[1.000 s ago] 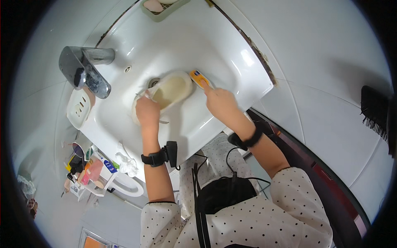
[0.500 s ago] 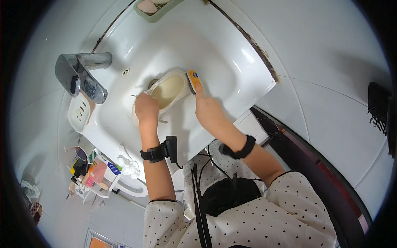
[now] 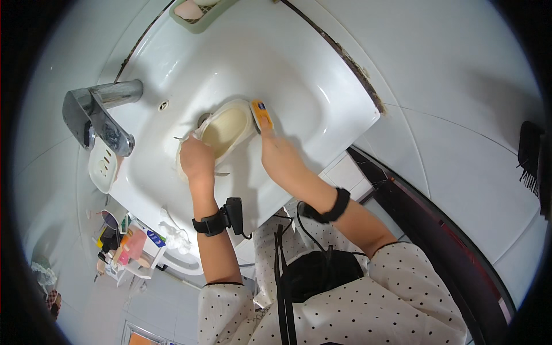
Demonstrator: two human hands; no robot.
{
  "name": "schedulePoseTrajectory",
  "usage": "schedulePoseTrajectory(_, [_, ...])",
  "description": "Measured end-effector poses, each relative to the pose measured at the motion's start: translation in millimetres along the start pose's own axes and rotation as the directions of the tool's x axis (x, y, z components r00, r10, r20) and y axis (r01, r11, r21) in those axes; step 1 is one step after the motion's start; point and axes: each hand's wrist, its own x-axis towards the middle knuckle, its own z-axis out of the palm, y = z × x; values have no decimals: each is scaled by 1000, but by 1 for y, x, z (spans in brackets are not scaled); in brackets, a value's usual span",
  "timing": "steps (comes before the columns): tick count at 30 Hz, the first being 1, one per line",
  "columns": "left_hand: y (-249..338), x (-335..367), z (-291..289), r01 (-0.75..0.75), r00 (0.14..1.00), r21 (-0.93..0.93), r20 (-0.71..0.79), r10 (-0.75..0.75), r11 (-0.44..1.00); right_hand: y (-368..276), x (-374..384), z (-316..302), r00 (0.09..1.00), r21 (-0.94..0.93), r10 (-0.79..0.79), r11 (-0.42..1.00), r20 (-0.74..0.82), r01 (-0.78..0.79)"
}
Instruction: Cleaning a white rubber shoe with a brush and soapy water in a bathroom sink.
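Observation:
A cream-white shoe point(image 3: 225, 127) lies tilted in the white sink point(image 3: 299, 63), its opening facing up and its heel end to the upper right. My left hand point(image 3: 196, 158) is closed around the shoe's front part, hiding most of the toe; lace ends stick out beside it. In my right hand point(image 3: 279, 150) is a scrubbing brush point(image 3: 261, 115) with a yellow-orange back, its dark bristle side against the outside of the shoe's heel. My fingers wrap its near end. The drain point(image 3: 203, 119) shows partly behind the shoe.
A chrome faucet point(image 3: 100, 115) stands at the sink's left, beside a white soap dish point(image 3: 103, 167). At the back edge sits a green tray point(image 3: 198, 23) with soap. A crowded shelf of toiletries point(image 3: 132, 244) is at lower left. A black hairbrush point(image 3: 529, 152) hangs at far right.
The view has shifted, so the sink and faucet sit slightly further left. Both hands keep their holds on shoe and brush; the brush stays at the heel.

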Motion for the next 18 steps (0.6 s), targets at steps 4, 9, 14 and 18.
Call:
schedulePoseTrajectory(4, [-1, 4, 4, -50, 999, 28, 1, 50, 998, -1, 25, -7, 933, -39, -242, 970, -265, 240])
schedulePoseTrajectory(9, [-9, -2, -7, 50, 994, -25, 97, -48, 998, 26, -21, -27, 982, -256, -173, 955, -72, 149])
schedulePoseTrajectory(14, [-21, -21, -16, -120, 992, -22, 23, 121, 992, 33, -31, -88, 907, -395, -416, 846, -68, 359])
schedulePoseTrajectory(18, [-28, -40, -41, -13, 998, -48, 63, 16, 999, 23, -29, -91, 931, -220, -319, 935, -176, 278])
